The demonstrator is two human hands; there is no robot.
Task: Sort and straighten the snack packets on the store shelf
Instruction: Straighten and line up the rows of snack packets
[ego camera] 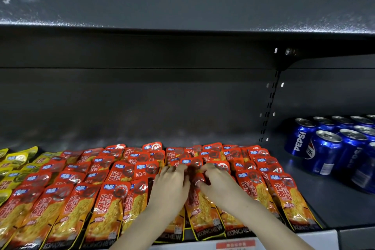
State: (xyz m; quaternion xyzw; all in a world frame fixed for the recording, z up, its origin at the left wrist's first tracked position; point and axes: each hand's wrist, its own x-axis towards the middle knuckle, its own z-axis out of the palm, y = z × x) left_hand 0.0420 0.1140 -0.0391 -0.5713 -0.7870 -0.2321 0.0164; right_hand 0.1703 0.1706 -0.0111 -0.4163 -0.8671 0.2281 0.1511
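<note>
Several red and orange snack packets (105,205) lie in overlapping rows across the dark shelf (334,209). Yellow packets (14,160) of another kind fill the far left end. My left hand (172,184) and my right hand (215,182) rest side by side on the middle rows. Both sets of fingers pinch the top of one red packet (192,172) between them. The lower part of that packet is hidden under my hands.
Blue Pepsi cans (324,148) stand in rows on the right part of the shelf, past a slotted upright (269,107). A dark upper shelf (182,16) overhangs above. A white price strip (235,244) runs along the front edge.
</note>
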